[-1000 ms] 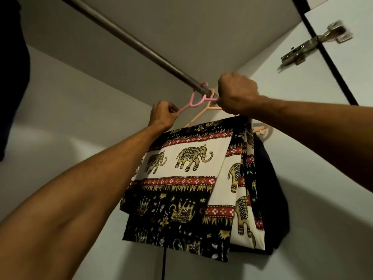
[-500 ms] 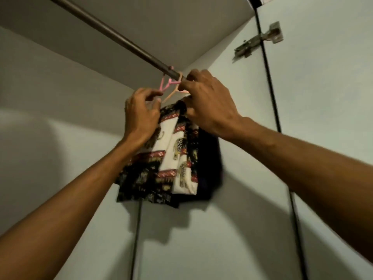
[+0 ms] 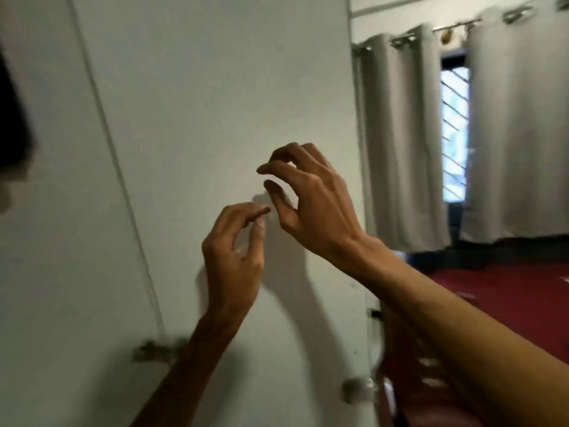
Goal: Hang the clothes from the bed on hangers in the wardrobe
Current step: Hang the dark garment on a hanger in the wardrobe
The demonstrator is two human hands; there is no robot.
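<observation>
Wardrobe door [image 3: 200, 87]: a pale, flat panel that fills the left and middle of the head view. A thin seam runs down its left part. A blurred metal fitting [image 3: 154, 352] sits low on that seam, and a round knob [image 3: 354, 389] is near the door's lower right edge.

Left hand [image 3: 234, 263]: raised in front of the door, fingers loosely bent, thumb and forefinger tips close together. It holds nothing. Outline is blurred.

Right hand [image 3: 317, 211]: just above and to the right of the left hand, fingers loosely curved, thumb apart from the forefinger. It holds nothing. The two hands are near each other but not touching, and both cast shadows on the door.

Bed [image 3: 492, 303]: lower right, past the door's edge, under a dark red cover. Small pale patches at the far right of it are too small to identify.

Dark shape [image 3: 12, 118] at the left edge: cannot tell whether it is a garment.

Background right: grey curtains [image 3: 400, 134] on a rod, parted over a bright barred window [image 3: 455, 134].
</observation>
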